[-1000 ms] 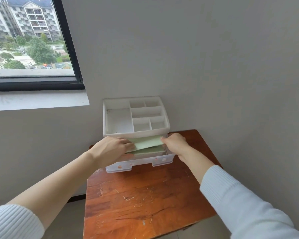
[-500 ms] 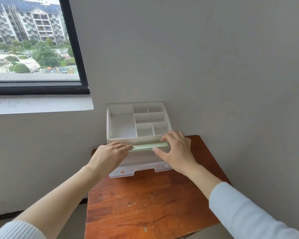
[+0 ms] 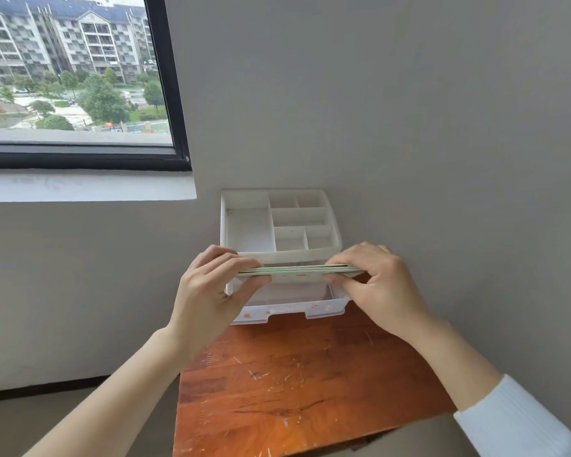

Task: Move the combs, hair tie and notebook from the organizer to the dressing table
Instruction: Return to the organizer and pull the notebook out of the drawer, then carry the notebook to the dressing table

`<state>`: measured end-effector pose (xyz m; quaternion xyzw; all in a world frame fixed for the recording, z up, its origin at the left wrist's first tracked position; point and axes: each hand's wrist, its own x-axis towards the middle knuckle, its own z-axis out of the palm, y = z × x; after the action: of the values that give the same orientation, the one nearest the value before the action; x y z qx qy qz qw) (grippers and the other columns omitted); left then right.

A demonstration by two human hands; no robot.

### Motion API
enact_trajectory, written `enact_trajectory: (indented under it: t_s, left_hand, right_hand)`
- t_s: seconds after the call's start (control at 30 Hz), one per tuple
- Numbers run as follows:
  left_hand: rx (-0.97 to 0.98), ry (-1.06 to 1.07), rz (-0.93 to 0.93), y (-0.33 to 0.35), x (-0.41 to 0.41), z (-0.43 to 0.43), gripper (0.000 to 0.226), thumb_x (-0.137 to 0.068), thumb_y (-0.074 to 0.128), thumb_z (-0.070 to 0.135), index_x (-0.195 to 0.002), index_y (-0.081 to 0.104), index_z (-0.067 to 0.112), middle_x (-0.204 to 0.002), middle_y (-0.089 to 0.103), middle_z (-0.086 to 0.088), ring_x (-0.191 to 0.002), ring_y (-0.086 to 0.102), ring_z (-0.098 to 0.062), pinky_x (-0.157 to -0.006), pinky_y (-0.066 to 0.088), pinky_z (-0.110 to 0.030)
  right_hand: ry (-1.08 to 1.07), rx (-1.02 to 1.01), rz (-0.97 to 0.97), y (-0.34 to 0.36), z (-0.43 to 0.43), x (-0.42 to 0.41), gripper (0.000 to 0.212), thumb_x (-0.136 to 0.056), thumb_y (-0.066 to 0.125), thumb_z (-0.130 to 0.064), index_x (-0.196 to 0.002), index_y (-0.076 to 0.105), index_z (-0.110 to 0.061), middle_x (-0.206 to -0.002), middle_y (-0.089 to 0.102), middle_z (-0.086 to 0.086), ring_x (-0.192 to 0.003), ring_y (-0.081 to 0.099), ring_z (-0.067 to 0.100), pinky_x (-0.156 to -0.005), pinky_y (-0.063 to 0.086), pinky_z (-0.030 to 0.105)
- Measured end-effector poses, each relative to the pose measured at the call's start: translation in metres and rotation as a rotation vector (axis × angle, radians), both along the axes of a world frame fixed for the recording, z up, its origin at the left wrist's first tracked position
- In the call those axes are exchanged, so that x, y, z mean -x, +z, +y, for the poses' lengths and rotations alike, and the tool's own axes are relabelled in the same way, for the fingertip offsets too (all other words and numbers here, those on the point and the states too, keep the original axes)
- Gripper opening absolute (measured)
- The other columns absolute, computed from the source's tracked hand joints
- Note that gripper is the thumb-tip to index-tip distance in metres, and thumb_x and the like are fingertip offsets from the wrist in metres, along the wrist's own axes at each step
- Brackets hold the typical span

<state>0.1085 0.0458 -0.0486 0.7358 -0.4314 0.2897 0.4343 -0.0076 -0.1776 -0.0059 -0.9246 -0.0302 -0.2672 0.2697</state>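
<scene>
A thin pale green notebook (image 3: 297,271) is held level and edge-on between both hands, just above the open drawer (image 3: 294,310) of the white organizer (image 3: 279,222). My left hand (image 3: 211,291) pinches its left end and my right hand (image 3: 376,285) pinches its right end. The organizer's top compartments look empty. The organizer stands at the back of the reddish wooden dressing table (image 3: 294,390). No combs or hair tie are visible.
A grey wall runs behind and to the right of the table. A window (image 3: 73,77) with a white sill is at the upper left. The scratched tabletop in front of the drawer is bare; floor lies to the left.
Both hands have lifted the notebook out of the drawer, from lying tilted inside it to held level above it. The view has shifted closer.
</scene>
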Motion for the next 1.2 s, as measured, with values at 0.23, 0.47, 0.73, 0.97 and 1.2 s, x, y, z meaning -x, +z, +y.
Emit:
enact_trajectory:
  t_s: [0.23, 0.47, 0.73, 0.97, 1.2]
  left_hand:
    - [-0.251, -0.153, 0.659, -0.020, 0.019, 0.012, 0.023, -0.074, 0.071, 0.039, -0.088, 0.070, 0.021, -0.082, 0.071, 0.018, -0.072, 0.066, 0.001, -0.055, 0.049, -0.011]
    - [-0.423, -0.007, 0.638, -0.044, 0.005, 0.002, 0.020, -0.078, 0.073, 0.032, -0.093, 0.073, 0.019, -0.090, 0.077, 0.002, -0.074, 0.069, -0.011, -0.067, 0.058, -0.030]
    - [-0.534, 0.089, 0.556, -0.045, -0.022, -0.023, 0.024, -0.079, 0.072, 0.033, -0.096, 0.072, 0.016, -0.129, 0.063, 0.000, -0.108, 0.063, -0.025, -0.082, 0.053, -0.031]
    - [-0.524, 0.212, 0.549, -0.039, -0.006, -0.027, 0.023, -0.078, 0.073, 0.033, -0.090, 0.071, 0.013, -0.125, 0.064, -0.005, -0.109, 0.059, -0.024, -0.085, 0.050, -0.033]
    - [-0.156, 0.429, 0.773, -0.056, 0.069, 0.012, 0.010, -0.075, 0.076, 0.030, -0.080, 0.071, 0.023, -0.118, 0.064, 0.008, -0.094, 0.060, -0.008, -0.077, 0.047, -0.025]
  right_hand:
    - [0.056, -0.298, 0.579, -0.029, -0.009, 0.014, 0.007, -0.083, 0.068, -0.034, -0.088, 0.070, -0.039, -0.088, 0.072, -0.022, -0.087, 0.064, -0.004, -0.065, 0.049, 0.016]
    - [-0.025, -0.288, 0.607, -0.076, -0.015, -0.008, 0.018, -0.086, 0.065, -0.031, -0.103, 0.071, -0.031, -0.105, 0.066, -0.022, -0.100, 0.060, 0.003, -0.082, 0.054, 0.028]
    - [-0.022, -0.086, 0.593, -0.074, -0.034, -0.050, 0.018, -0.087, 0.063, -0.029, -0.102, 0.070, -0.022, -0.142, 0.049, -0.005, -0.124, 0.048, 0.019, -0.099, 0.040, 0.035]
    - [0.064, -0.053, 0.594, -0.070, -0.041, -0.056, 0.020, -0.087, 0.063, -0.028, -0.104, 0.071, -0.022, -0.142, 0.047, -0.006, -0.125, 0.046, 0.018, -0.099, 0.042, 0.034]
    - [0.276, -0.190, 0.522, -0.070, -0.015, -0.045, 0.015, -0.080, 0.072, -0.030, -0.091, 0.074, -0.021, -0.113, 0.056, -0.008, -0.109, 0.049, 0.013, -0.090, 0.043, 0.033]
